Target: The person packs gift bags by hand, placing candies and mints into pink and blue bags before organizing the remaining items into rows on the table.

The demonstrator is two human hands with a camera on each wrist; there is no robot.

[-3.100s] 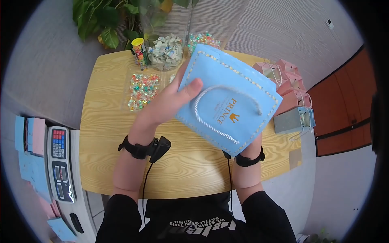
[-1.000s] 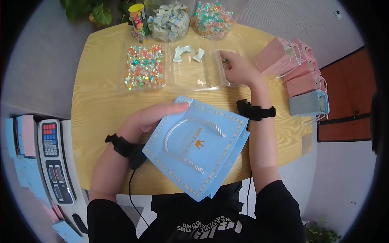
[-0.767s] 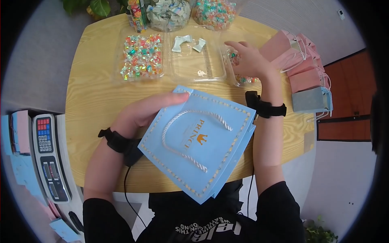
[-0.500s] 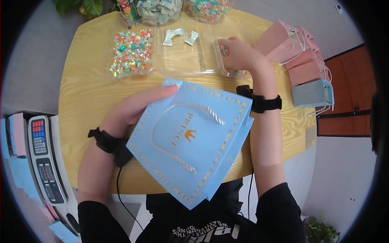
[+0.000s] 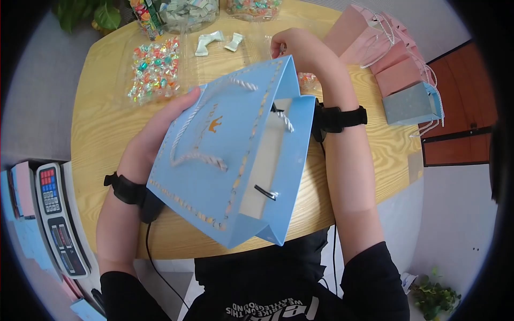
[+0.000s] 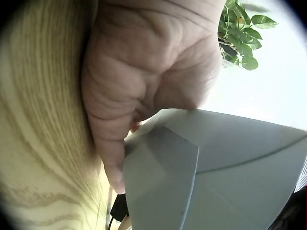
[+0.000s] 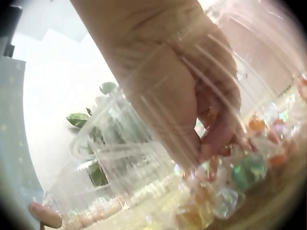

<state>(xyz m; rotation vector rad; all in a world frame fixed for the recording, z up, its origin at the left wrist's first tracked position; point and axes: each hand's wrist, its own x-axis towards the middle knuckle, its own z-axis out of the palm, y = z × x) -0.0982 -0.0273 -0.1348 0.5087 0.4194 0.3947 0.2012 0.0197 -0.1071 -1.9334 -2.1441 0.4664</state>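
Observation:
My left hand holds a light blue paper bag by its lower end, thumb on the printed front. The bag lies tilted, its opening facing lower right, with rope handles showing. In the left wrist view the hand spreads along the bag's bottom. My right hand is at the right clear tray, fingers partly hidden behind the bag. The right wrist view shows that hand with curled fingers and thumb pinching among shiny wrapped candies, an orange one between them.
A tray of colourful candies and a middle tray with two white-wrapped pieces lie beyond the bag. Jars stand behind them. Pink bags and a grey-blue bag are at the right; a scale stands left.
The blue bag has swung up from lying nearly flat, so its opening now shows. My right hand stays over the right tray, its fingers more curled. The head view has shifted, moving the table contents leftward.

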